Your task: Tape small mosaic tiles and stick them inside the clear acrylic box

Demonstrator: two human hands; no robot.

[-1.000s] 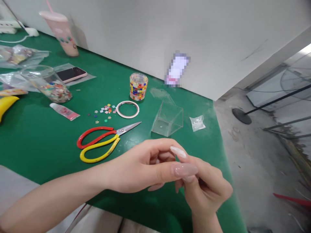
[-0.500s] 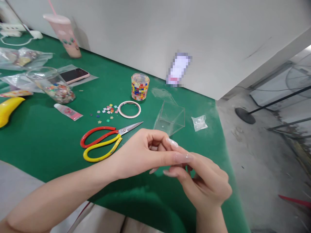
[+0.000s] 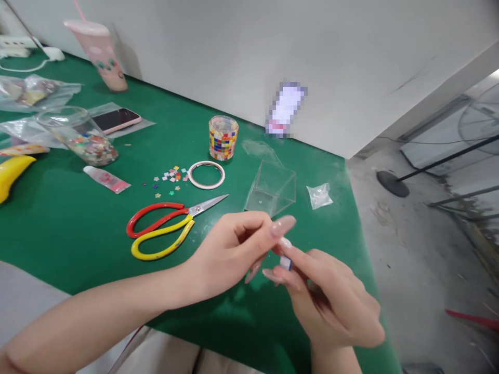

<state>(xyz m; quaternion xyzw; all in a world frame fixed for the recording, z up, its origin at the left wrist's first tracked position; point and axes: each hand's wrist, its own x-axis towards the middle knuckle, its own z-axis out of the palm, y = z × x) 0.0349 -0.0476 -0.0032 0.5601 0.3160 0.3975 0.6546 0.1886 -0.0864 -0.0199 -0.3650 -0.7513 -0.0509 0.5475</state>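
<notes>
My right hand point(image 3: 335, 296) pinches a small white and blue piece point(image 3: 286, 263), possibly a tile, between thumb and index finger. Close beside it, my left hand point(image 3: 237, 254) has curled fingers with the thumb raised over them; whatever may be inside is hidden. The fingertips of both hands meet or nearly meet. Behind them a clear square container point(image 3: 273, 189) lies on its side. Scissors point(image 3: 191, 213) with red and yellow handles lie left of the hands. A roll of white tape point(image 3: 206, 186) sits beyond, beside scattered small squares and stars point(image 3: 171, 176).
A mosaic-covered glass point(image 3: 223, 140) stands near the wall. Around the left side are a tilted clear cup of bits point(image 3: 93, 148), a small tube point(image 3: 107, 179), a phone point(image 3: 117, 120) and a pink tumbler point(image 3: 103, 57). A small clear packet point(image 3: 319, 196) lies near the right table edge.
My left thumb has lifted off the right fingers, and the hands have drawn slightly apart. The white and blue piece now shows in my right pinch.
</notes>
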